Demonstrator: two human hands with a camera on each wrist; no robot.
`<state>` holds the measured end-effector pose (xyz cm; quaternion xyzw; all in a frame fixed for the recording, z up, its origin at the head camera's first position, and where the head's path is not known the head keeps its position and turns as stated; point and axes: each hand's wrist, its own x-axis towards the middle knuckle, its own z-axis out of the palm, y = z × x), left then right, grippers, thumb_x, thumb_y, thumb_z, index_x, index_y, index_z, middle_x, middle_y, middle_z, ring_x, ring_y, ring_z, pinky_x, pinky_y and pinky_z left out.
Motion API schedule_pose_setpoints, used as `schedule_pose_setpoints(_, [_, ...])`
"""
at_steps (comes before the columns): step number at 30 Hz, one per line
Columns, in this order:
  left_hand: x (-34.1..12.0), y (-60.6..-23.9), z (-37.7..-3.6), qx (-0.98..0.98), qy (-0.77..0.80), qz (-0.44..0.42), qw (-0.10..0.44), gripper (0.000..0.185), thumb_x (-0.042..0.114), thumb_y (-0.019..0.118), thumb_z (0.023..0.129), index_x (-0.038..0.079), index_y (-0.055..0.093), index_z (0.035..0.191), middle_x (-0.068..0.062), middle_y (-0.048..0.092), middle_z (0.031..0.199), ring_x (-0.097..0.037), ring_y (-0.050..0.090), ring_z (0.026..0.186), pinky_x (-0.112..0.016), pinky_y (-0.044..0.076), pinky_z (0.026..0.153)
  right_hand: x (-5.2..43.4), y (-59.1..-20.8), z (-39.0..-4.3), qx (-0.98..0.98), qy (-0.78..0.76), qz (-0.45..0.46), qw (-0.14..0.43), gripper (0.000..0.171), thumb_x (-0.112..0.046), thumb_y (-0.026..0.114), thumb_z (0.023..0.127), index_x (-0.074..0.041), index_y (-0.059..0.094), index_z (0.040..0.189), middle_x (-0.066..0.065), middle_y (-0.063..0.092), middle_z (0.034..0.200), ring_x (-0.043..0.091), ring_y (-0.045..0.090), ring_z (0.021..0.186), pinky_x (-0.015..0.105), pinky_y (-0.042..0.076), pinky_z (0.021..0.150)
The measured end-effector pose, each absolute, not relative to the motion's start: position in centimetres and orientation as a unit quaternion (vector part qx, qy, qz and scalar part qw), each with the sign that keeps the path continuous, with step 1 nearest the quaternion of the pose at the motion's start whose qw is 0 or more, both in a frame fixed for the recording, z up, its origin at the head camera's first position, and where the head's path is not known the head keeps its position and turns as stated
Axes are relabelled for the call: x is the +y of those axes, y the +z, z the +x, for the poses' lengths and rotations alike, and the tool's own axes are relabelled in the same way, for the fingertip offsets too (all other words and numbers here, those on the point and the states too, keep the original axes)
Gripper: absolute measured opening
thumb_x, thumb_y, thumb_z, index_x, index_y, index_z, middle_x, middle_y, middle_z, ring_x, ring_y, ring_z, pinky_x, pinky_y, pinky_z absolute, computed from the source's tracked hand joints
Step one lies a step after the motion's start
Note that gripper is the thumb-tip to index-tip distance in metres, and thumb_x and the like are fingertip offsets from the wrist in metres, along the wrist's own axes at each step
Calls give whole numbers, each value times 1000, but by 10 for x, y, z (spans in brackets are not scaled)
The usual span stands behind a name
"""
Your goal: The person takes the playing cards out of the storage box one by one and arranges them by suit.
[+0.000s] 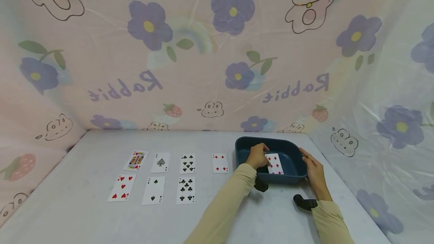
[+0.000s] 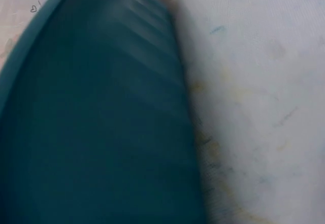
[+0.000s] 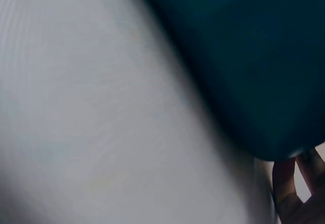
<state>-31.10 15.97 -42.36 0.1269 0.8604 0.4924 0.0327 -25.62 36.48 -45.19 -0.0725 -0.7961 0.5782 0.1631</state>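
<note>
A dark blue plastic bin [image 1: 288,179] stands at the right of the table. My left hand [image 1: 257,156] reaches over its front wall, and its curled fingers pinch the left edge of a playing card [image 1: 275,164] with red diamonds. Part of that card is hidden by the fingers. At the bin's right end my right hand [image 1: 314,170] grips the rim, thumb on top. The right wrist view shows two fingers [image 3: 284,181] against the bin's corner [image 3: 269,150]. The left wrist view is mostly filled by the bin's outer wall [image 2: 101,112].
Face-up cards lie left of the bin: a four of diamonds [image 1: 220,163], two sevens of clubs [image 1: 188,163], an ace of spades [image 1: 161,162], a two of spades [image 1: 154,191], a king [image 1: 136,160] and a five of hearts [image 1: 122,188]. A patterned curtain [image 1: 190,67] hangs behind.
</note>
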Motion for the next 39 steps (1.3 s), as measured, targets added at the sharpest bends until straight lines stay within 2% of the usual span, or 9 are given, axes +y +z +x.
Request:
schedule_pose_setpoints(8, [156, -422, -310, 832, 544, 110, 31, 42, -14, 83, 64, 6, 64, 96, -3, 59, 79, -12, 54, 67, -25, 51, 57, 364, -452, -256, -792, 584, -74, 163, 45, -24, 36, 106, -6, 41, 147, 10, 33, 153, 16, 26, 139, 41, 18, 113])
schedule_pose_setpoints(14, [153, -417, -308, 811, 572, 117, 22, 39, -16, 81, 65, 3, 64, 94, -2, 59, 75, -10, 56, 64, -24, 51, 54, 365, -453, -257, -794, 580, -73, 166, 44, -23, 36, 106, -5, 41, 146, 10, 35, 152, 12, 29, 136, 37, 20, 112])
schedule_pose_setpoints(21, [149, -410, -307, 766, 633, 107, 32, 36, -21, 76, 68, -4, 64, 97, -4, 58, 73, -15, 61, 60, -27, 53, 50, 364, -450, -256, -795, 580, -71, 166, 45, -25, 37, 106, -5, 42, 146, 9, 35, 152, 12, 30, 136, 34, 22, 111])
schedule_pose_setpoints(28, [143, -408, -308, 744, 659, 100, 40, 31, -19, 74, 72, -4, 62, 97, -5, 59, 75, -17, 62, 60, -29, 54, 52, 365, -451, -255, -799, 574, -66, 166, 45, -25, 37, 106, -5, 42, 146, 7, 37, 151, 9, 31, 135, 13, 26, 101])
schedule_pose_setpoints(30, [141, -406, -308, 738, 666, 98, 43, 30, -18, 74, 73, -3, 62, 96, -5, 59, 75, -17, 62, 60, -30, 55, 54, 365, -451, -255, -801, 572, -67, 165, 45, -26, 36, 106, -6, 42, 146, 7, 37, 151, 9, 31, 135, 11, 27, 99])
schedule_pose_setpoints(32, [139, -404, -307, 730, 674, 97, 48, 29, -17, 74, 74, -3, 61, 96, -5, 58, 75, -17, 62, 60, -31, 55, 55, 365, -451, -255, -800, 573, -68, 165, 45, -26, 36, 106, -6, 41, 146, 7, 36, 151, 10, 31, 135, 14, 26, 102])
schedule_pose_setpoints(36, [133, -395, -305, 710, 693, 105, 62, 28, -15, 73, 77, -4, 61, 100, -4, 60, 75, -18, 63, 64, -34, 56, 61, 364, -451, -255, -794, 582, -68, 162, 46, -26, 35, 106, -6, 40, 147, 9, 33, 153, 13, 28, 137, 31, 21, 111])
schedule_pose_setpoints(39, [127, -388, -303, 697, 704, 112, 73, 28, -14, 72, 80, -4, 61, 103, -6, 62, 78, -19, 65, 66, -35, 57, 64, 363, -451, -254, -791, 586, -69, 161, 46, -26, 35, 106, -6, 39, 147, 10, 32, 153, 14, 26, 138, 37, 19, 112])
